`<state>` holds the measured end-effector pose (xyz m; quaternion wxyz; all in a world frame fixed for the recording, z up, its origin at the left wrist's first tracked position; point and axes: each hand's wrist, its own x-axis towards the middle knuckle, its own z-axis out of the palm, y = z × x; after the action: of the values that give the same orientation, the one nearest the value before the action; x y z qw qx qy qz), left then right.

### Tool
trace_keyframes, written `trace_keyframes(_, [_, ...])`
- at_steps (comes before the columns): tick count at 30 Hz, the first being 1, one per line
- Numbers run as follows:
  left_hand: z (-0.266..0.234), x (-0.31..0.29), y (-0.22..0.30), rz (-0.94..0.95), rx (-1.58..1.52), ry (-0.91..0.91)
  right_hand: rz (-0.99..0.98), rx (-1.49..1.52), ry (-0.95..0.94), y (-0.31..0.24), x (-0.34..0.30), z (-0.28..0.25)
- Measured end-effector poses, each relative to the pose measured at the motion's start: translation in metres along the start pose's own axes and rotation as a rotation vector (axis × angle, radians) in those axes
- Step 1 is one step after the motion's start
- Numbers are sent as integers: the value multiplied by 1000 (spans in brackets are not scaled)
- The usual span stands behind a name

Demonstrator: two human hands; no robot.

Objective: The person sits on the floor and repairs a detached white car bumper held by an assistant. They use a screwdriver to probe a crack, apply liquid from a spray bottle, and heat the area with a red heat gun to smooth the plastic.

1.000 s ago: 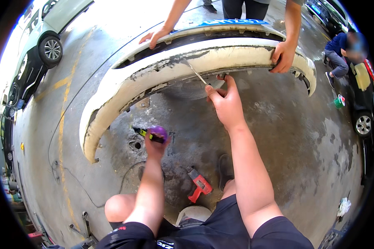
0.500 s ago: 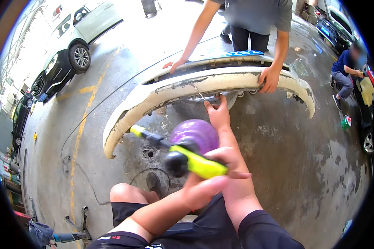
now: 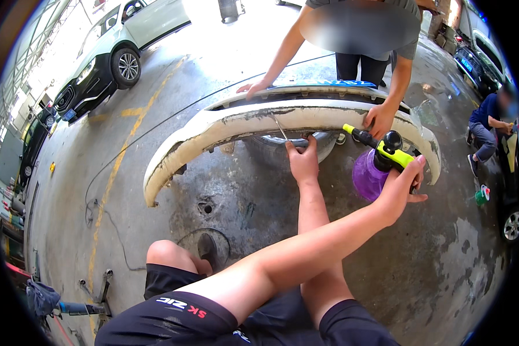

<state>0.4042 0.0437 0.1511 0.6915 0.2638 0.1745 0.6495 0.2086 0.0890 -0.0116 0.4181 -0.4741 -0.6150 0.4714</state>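
Observation:
A worn white car bumper with scraped paint lies across in front of me. My left hand reaches over my right arm and is closed round a pump spray bottle with a purple tank and yellow-green and black head. Its nozzle points left, near the bumper's lower edge. My right hand is at that edge near the middle, fingers closed on a thin metal tool whose tip meets the bumper's face. Across from me, another person's hand rests on the bumper, their other hand at its back edge.
Below the bumper sits a round grey object, partly hidden. A dark cable runs over the floor at left, near a drain hole. At right a person crouches by a car; a green can stands nearby.
My left hand has swung the spray bottle from left of my right arm across to its right side. My right hand stays at the bumper with the thin tool.

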Motion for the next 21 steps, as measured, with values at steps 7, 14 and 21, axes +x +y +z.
trace_keyframes(7, [-52,49,-33,-128,41,163,58,18,-30,-8,-4,0])
trace_keyframes(14, [-73,61,-28,-126,90,220,24,-21,-9,-8,-4,-2])
trace_keyframes(21, [-73,70,-27,-121,44,246,-2,-30,26,-1,2,0])
